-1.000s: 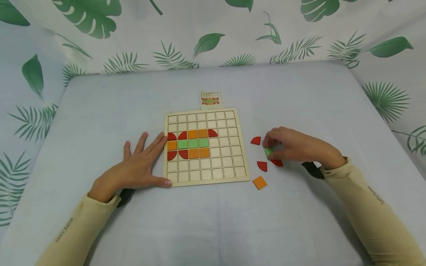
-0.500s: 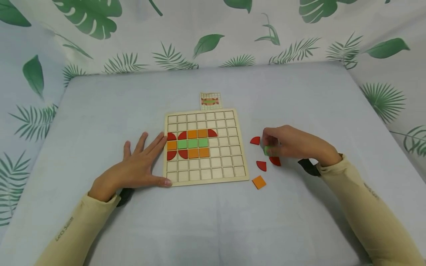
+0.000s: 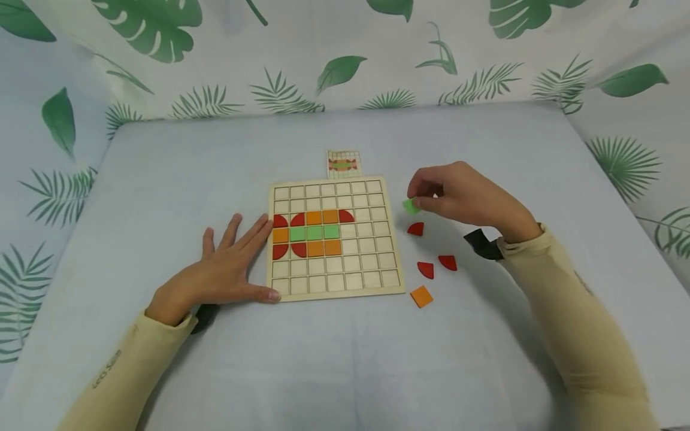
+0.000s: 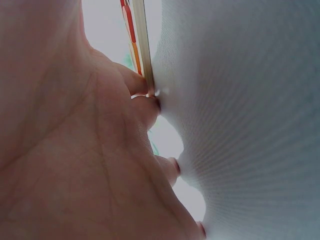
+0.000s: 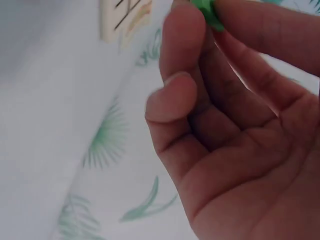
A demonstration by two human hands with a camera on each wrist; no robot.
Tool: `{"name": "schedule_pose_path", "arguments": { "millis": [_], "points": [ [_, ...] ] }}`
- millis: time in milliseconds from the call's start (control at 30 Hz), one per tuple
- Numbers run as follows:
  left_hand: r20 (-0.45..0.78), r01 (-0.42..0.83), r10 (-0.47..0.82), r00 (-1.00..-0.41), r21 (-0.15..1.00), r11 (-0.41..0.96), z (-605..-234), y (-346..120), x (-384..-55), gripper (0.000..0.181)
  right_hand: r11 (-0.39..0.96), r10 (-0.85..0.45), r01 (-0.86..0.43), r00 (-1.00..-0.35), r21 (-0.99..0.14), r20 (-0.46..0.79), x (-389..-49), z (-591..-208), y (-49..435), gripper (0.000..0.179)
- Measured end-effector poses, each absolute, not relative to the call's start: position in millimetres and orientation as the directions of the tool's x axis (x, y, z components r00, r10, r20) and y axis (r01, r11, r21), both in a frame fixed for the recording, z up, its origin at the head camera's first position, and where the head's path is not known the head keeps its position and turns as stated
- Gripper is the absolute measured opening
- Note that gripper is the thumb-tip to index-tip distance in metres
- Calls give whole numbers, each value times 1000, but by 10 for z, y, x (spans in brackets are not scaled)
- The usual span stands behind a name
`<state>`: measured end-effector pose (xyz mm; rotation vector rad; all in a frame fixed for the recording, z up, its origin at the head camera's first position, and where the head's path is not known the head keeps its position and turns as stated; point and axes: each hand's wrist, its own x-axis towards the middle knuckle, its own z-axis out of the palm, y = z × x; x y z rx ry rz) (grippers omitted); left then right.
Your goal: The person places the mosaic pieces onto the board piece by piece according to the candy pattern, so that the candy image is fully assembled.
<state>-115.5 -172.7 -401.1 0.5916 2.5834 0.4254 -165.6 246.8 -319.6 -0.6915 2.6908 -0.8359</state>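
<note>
My right hand (image 3: 466, 194) pinches a green square tile (image 3: 411, 206) between thumb and fingertips, above the table just right of the wooden grid board (image 3: 363, 278). In the right wrist view the green tile (image 5: 209, 14) shows between the fingertips. My left hand (image 3: 218, 275) lies with fingers spread, its thumb and forefinger touching the board's left edge; the left wrist view shows that hand (image 4: 100, 145) at the board's side (image 4: 144, 45). Red quarter-circle, orange and green tiles fill part of the board's left and middle cells, including a green row (image 3: 314, 233).
Right of the board lie three red quarter-circle tiles, one nearest the board's edge (image 3: 415, 229), and an orange square tile (image 3: 421, 296). A small pattern card (image 3: 344, 157) touches the board's far edge. A leaf-print cloth (image 3: 388, 66) rises behind the table.
My right hand has lifted the green tile from beside the red tiles and carried it up and left toward the board. The left hand stays in place.
</note>
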Motion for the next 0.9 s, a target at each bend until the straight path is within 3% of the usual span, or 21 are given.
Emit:
{"name": "schedule_pose_path", "arguments": {
  "millis": [233,433,767,900],
  "points": [
    [-353,338,479,-804,391,856,-4035,-1707,-1168,135,670,-439,-273,-896,-691,-72,-1705,-3224,2268,4],
    [-358,332,472,-806,387,860,-4015,-1705,-1163,136,570,-451,-240,-891,-786,-55,-1698,-3352,2117,6],
    [-353,340,477,-805,384,858,-3998,-1738,-1162,136,528,-523,-270,-851,-805,-57,-1672,-3548,1862,7],
    [-352,343,480,-804,385,857,-4009,-1743,-1164,136,538,-566,-337,-824,-773,-35,-1677,-3637,1797,9]
  ]
}}
